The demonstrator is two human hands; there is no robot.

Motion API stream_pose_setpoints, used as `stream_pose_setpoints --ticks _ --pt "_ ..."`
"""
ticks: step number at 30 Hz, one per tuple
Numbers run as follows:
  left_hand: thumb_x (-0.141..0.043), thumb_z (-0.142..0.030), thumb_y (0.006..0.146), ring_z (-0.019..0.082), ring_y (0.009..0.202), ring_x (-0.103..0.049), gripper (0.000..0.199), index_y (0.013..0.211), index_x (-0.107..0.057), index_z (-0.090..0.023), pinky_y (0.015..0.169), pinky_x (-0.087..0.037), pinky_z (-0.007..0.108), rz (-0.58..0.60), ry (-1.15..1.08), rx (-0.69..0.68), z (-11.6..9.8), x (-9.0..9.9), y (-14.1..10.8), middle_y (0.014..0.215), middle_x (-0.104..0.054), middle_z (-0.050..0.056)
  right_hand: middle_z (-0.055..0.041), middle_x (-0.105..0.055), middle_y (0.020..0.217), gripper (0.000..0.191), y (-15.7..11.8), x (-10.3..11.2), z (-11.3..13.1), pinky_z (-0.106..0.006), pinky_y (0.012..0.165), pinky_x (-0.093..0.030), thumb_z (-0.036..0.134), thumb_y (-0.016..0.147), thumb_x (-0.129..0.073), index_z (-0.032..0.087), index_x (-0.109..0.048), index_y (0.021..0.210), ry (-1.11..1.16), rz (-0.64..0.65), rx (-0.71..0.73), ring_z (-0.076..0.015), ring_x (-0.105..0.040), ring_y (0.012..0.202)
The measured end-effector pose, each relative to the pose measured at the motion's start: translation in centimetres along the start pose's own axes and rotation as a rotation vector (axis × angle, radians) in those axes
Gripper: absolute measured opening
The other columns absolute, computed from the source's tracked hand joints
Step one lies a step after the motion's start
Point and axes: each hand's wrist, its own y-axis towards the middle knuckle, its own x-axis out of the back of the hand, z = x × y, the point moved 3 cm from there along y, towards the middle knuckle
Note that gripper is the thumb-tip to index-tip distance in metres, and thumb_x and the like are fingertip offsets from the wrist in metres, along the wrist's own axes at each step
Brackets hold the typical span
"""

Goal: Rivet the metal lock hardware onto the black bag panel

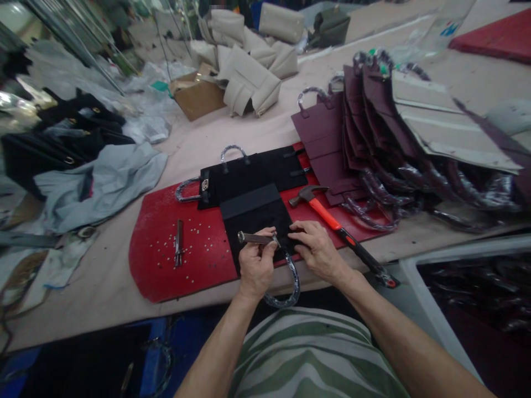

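Note:
My left hand (258,266) is closed around a dark metal punch (254,238), which lies nearly level with its shiny end to the left. The fingertips are at the base of a plastic-wrapped handle (295,279) on a black bag panel (243,224). My right hand (318,247) is on the panel's right edge, fingers apart and bent, with nothing visible in them. A claw hammer (323,213) with an orange and black grip lies to its right. Another metal punch (178,243) rests on the red board (153,265) among small scattered bits.
Burgundy bag panels (323,138) are piled at the right. Black bags (74,132) and a grey cloth (103,182) lie at the left. Beige bag pieces (253,77) and a cardboard box (194,97) stand behind. A white-rimmed bin (415,282) is at the lower right.

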Motion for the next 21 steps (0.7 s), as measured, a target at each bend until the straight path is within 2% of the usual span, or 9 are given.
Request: stream_pose_setpoints --ticks 6,9,13,16,21 --pt "-0.064 -0.022 0.092 0.021 0.103 -0.073 0.011 0.100 -0.070 -0.018 0.092 -0.061 0.036 0.018 0.048 -0.003 0.0 0.4 0.1 0.110 -0.075 0.009 -0.0083 -0.068 0.117 0.033 -0.1 0.8 -0.2 -0.047 0.100 -0.050 0.006 0.085 -0.052 0.023 -0.068 0.108 0.147 -0.118 -0.052 -0.0244 -0.062 0.114" --pt "-0.063 -0.020 0.092 0.021 0.103 -0.073 0.013 0.102 -0.069 -0.018 0.094 -0.060 0.037 0.051 0.080 -0.022 0.0 0.4 0.2 0.109 -0.076 0.008 -0.0099 -0.068 0.118 0.027 -0.3 1.1 -0.1 -0.047 0.099 -0.049 0.008 0.084 -0.056 0.021 -0.068 0.105 0.056 -0.158 -0.073 -0.0262 -0.060 0.114" --pt "-0.062 -0.018 0.092 0.021 0.103 -0.073 0.011 0.101 -0.068 -0.018 0.094 -0.060 0.037 0.097 0.137 -0.081 -0.2 0.9 0.1 0.109 -0.076 0.009 -0.0111 -0.067 0.119 0.022 -0.7 1.0 0.6 -0.048 0.096 -0.043 0.014 0.085 -0.065 0.019 -0.069 0.106 -0.136 -0.083 -0.060 -0.0286 -0.059 0.111" --pt "-0.062 -0.018 0.092 0.021 0.102 -0.073 0.010 0.099 -0.068 -0.018 0.092 -0.061 0.037 0.121 0.147 -0.059 -0.1 1.9 0.1 0.108 -0.076 0.009 -0.0080 -0.069 0.116 0.023 -1.1 0.7 1.2 -0.047 0.095 -0.040 0.017 0.085 -0.068 0.020 -0.068 0.108 -0.153 -0.024 -0.040 -0.0273 -0.059 0.109" --pt "-0.064 -0.018 0.090 0.021 0.100 -0.074 0.010 0.099 -0.069 -0.017 0.092 -0.062 0.037 0.127 0.124 -0.045 0.0 3.0 -0.2 0.108 -0.076 0.010 -0.0071 -0.069 0.117 0.026 -1.3 0.2 1.7 -0.048 0.098 -0.035 0.022 0.084 -0.073 0.020 -0.067 0.109 -0.178 0.000 -0.012 -0.0284 -0.057 0.110"
